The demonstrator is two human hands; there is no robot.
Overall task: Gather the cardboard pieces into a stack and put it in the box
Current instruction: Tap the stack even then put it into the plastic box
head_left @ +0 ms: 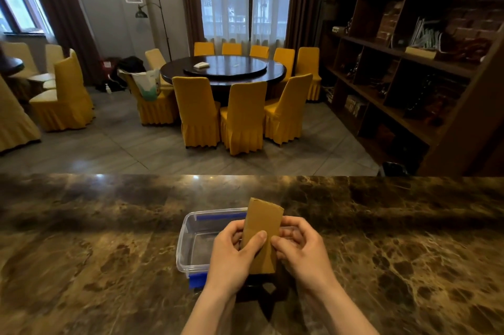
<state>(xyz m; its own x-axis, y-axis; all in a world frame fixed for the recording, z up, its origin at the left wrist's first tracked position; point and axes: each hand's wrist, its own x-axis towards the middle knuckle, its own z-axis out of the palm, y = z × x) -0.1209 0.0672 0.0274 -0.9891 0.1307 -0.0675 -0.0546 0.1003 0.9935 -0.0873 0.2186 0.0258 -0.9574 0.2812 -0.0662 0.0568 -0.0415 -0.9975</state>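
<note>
Gripping a stack of cardboard pieces (263, 231) between them, the left hand (231, 255) and right hand (302, 253) sit in the lower centre of the head view, thumbs pressed on the near face and fingers curled behind the edges. The stack is flat, matte brown and oblong, standing nearly upright with a slight lean; its top right corner is cut at a slant. How many pieces it holds cannot be told from the front.

Just behind and to the left of the stack lies the box (185, 236), a shallow rectangular tub of clear plastic with rounded corners and blue clips at its far and near ends. The part of its floor that shows is bare; the hands and cardboard cover its right side. It rests on the counter (81, 266), a glossy slab of dark brown marble veined in cream, with ceiling lights reflected along its far edge.

In the upper half of the frame a round dark table (223, 69) is ringed by chairs in pleated yellow covers (200, 111), and dark wooden shelves (409, 48) fill the upper right
</note>
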